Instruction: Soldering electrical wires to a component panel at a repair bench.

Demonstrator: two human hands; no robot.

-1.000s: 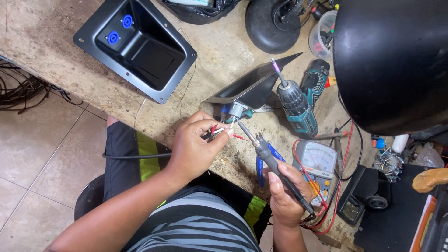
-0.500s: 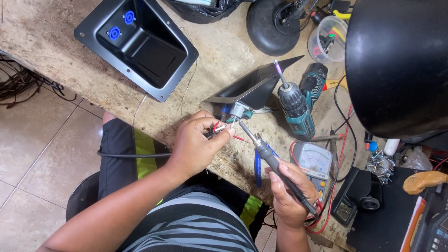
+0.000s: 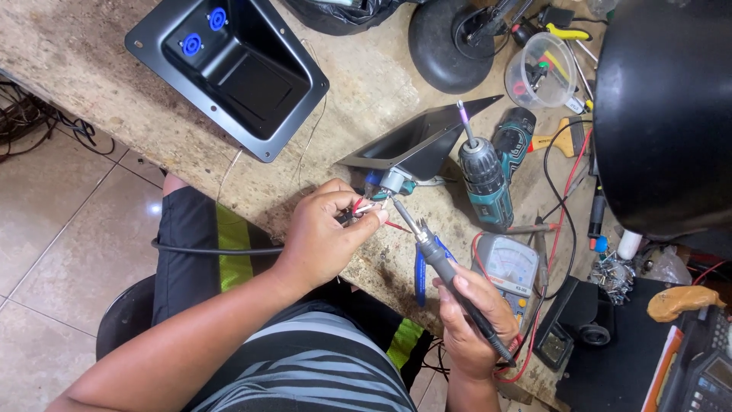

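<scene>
**At the bench edge: soldering iron meets wires**

At the bench edge my left hand [image 3: 324, 233] pinches the thin red and white wires [image 3: 364, 206] against a small blue connector [image 3: 389, 183]. My right hand [image 3: 473, 320] is closed around the soldering iron [image 3: 442, 263], its tip at the wire ends. I judge this the joining step; next calls for steady heat without slipping toward my fingertips [image 3: 374, 217]. A cordless drill [image 3: 488, 179] lies just beyond.

Worn stone-topped workbench [image 3: 99, 91] | far left: black recessed metal plate [image 3: 229, 69] with two blue sockets | centre: second black plate [image 3: 415, 145], teal cordless drill [image 3: 488, 179] | near right: analogue multimeter [image 3: 509, 267], blue-handled pliers [image 3: 421, 275] | far right: clear plastic cup [image 3: 541, 72], black wheel [image 3: 446, 38]
</scene>
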